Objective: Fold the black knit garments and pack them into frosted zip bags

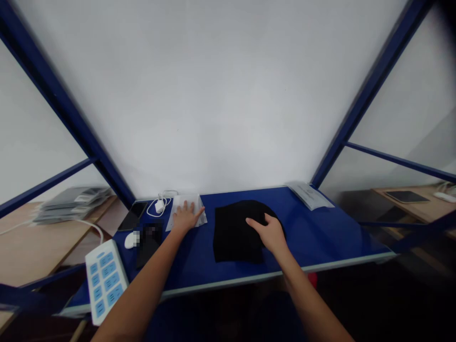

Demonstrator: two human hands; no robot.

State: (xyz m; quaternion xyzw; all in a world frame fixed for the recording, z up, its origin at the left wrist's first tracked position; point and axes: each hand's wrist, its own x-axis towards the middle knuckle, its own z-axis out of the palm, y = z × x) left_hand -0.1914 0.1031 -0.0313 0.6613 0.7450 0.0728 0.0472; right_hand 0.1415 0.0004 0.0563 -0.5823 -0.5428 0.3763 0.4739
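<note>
A black cloth item (pixel 237 232) lies flat on the blue table (pixel 313 242). My right hand (pixel 269 232) is at its right side, thumb stretched out over the cloth and the other fingers partly hidden; whether it pinches an edge cannot be made out. To the left, my left hand (pixel 185 217) rests with fingers spread on a stack of clear and white plastic bags (pixel 202 216).
A white power strip (pixel 107 280) with blue sockets lies at the left front. Near it are a white mouse (pixel 131 240), a dark phone (pixel 133 216) and a white charger with cable (pixel 160 205). A grey printed packet (pixel 310 195) lies at the back right. Blue frame posts flank the table.
</note>
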